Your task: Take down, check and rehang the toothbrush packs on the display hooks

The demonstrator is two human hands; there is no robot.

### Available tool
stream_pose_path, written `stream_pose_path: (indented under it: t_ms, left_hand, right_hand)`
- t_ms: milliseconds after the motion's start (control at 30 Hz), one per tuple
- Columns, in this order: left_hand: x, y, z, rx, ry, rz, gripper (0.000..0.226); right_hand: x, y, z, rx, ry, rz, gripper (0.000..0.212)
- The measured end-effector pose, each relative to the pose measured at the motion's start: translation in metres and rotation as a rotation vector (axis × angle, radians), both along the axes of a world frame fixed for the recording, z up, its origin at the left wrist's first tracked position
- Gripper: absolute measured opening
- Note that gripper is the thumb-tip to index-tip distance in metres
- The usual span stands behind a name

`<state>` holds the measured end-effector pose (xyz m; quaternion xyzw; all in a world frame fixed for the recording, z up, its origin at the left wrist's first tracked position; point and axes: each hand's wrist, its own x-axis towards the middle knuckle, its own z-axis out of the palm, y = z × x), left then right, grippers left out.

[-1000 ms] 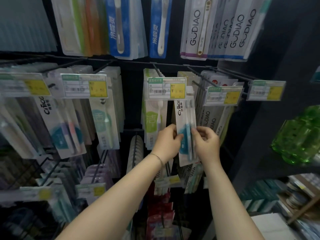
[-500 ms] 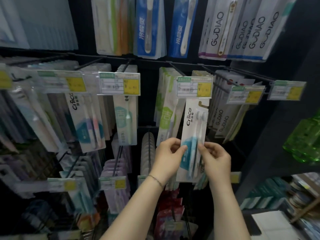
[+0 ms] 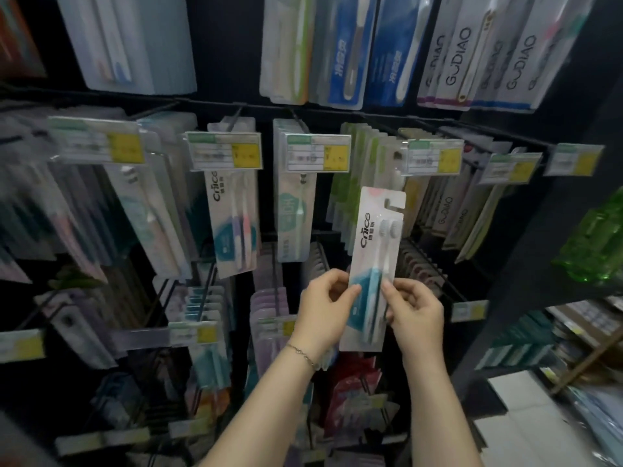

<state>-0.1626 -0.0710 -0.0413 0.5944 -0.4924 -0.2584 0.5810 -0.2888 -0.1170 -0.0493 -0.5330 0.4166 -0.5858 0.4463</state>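
A white Cnice toothbrush pack [image 3: 374,244] with two brushes is off its hook, held upright in front of the display. My left hand [image 3: 323,311] pinches its lower left edge. Its lower right edge is pinched by my right hand [image 3: 414,311]. The pack's hang hole at the top is free, below the price tag [image 3: 433,158] of the hook behind it. Another Cnice pack [image 3: 232,224] hangs on a hook to the left.
Rows of hooks with price tags [image 3: 317,153] carry many packs. Gudiao packs [image 3: 472,59] hang upper right. Purple packs [image 3: 269,305] hang on lower hooks. A green bottle [image 3: 596,241] stands on a dark shelf at right; boxes [image 3: 519,412] lie lower right.
Both hands have drawn the Cnice pack down and away from its hook, so its whole top now shows below the price tag. The view has shifted left.
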Motion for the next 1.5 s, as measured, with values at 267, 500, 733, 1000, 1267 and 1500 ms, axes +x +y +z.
stream_pose_path:
  t_ms: [267,500,733,1000,1267,1500]
  left_hand:
    - [0.055,0.055,0.0,-0.008,0.018,0.037,0.006]
    - [0.101,0.098,-0.009,-0.006,0.008,0.067,0.007]
    - [0.144,0.131,-0.013,-0.019,0.047,0.165,0.005]
    - [0.193,0.153,-0.01,-0.021,0.081,0.357,0.007]
    - [0.227,0.177,-0.011,-0.07,0.097,0.509,0.009]
    - [0.267,0.195,-0.011,-0.098,0.124,0.551,0.011]
  right_hand:
    - [0.055,0.051,0.003,0.002,0.026,0.059,0.008]
    - [0.1,0.089,-0.002,0.0,0.03,0.121,0.008]
    - [0.145,0.104,0.0,0.009,0.05,0.286,0.01]
    - [0.206,0.105,0.006,0.019,0.098,0.492,0.013]
    - [0.259,0.119,0.006,-0.015,0.096,0.627,0.008]
    - [0.305,0.133,0.007,-0.03,0.137,0.67,0.01]
